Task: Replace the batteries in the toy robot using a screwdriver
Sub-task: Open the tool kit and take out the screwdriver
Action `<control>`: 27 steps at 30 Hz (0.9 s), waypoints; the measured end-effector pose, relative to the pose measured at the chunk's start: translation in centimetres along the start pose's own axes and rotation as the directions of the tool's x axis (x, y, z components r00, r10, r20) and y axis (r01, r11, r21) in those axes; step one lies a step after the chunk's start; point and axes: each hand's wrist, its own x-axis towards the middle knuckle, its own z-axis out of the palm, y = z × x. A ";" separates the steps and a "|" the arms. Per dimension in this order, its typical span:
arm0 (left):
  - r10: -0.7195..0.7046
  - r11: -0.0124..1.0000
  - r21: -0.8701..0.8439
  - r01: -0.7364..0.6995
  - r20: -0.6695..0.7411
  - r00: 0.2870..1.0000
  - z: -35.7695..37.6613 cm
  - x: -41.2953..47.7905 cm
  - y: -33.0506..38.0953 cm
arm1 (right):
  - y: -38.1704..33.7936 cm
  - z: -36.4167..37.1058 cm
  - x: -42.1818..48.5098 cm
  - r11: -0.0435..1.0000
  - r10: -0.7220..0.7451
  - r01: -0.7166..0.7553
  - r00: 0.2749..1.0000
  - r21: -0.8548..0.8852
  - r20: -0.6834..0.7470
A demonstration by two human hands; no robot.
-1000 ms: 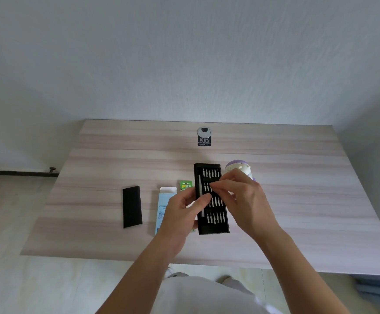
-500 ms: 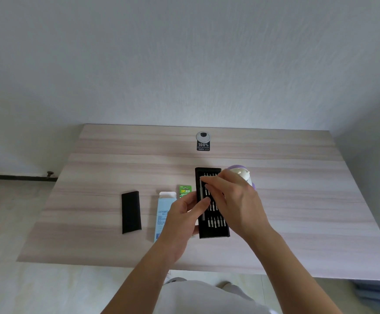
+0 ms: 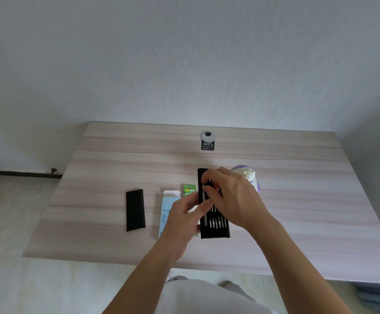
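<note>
A black bit tray [image 3: 216, 232] with rows of silver bits and a silver screwdriver shaft lies lengthwise on the wooden table [image 3: 297, 211]. My left hand [image 3: 184, 220] holds the tray's left edge between thumb and index finger. My right hand [image 3: 236, 200] hovers over the tray's far end, its curled fingertips pinching a small silver bit there. It hides the tray's middle rows. The purple and white toy robot [image 3: 245, 173] stands just behind my right hand. A green battery pack [image 3: 189, 190] lies left of the tray.
A light blue carton [image 3: 168, 205] lies under my left hand's side. The tray's black cover [image 3: 135, 209] lies further left. A grey cable grommet with a black sticker [image 3: 207, 139] sits near the table's far edge. The wall rises behind the table.
My right hand has slid from the tray's middle rows to its far end and closed its fingertips there. My left hand has stayed at the tray's left edge.
</note>
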 end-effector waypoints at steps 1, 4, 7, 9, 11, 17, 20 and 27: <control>0.001 1.000 -0.001 -0.001 0.001 1.000 -0.1 0.0 0.0 | 0.0 0.0 0.0 1.000 -0.008 0.008 1.000 0.008 0.009; 0.005 1.000 0.007 -0.005 0.013 1.000 -0.4 0.0 -0.1 | 0.0 0.2 0.0 0.999 -0.009 0.009 1.000 0.042 0.018; -0.002 1.000 0.001 0.002 0.014 1.000 -0.6 0.0 -0.2 | 0.1 0.2 -0.1 0.994 0.001 -0.004 1.000 0.105 0.030; -0.014 1.000 -0.016 0.015 0.012 1.000 -0.6 0.1 -0.3 | 0.3 0.3 -0.1 0.992 0.015 -0.020 0.999 0.127 0.044; -0.024 0.999 -0.035 0.025 0.009 1.000 -0.6 0.1 -0.4 | 0.3 0.4 -0.2 0.991 0.025 -0.033 0.998 0.129 0.059; -0.033 0.997 -0.063 0.034 0.014 0.999 -0.4 0.2 -0.6 | 0.3 0.4 -0.3 0.986 0.052 -0.057 0.998 0.154 0.040; -0.022 0.998 -0.063 0.022 0.002 1.000 -0.2 0.3 -0.6 | 0.2 0.4 -0.4 0.977 0.065 -0.065 0.998 0.205 0.003; -0.017 0.999 -0.030 0.017 -0.013 1.000 -0.2 0.6 -0.5 | 0.4 0.3 -0.2 0.964 0.092 -0.097 0.995 0.246 0.033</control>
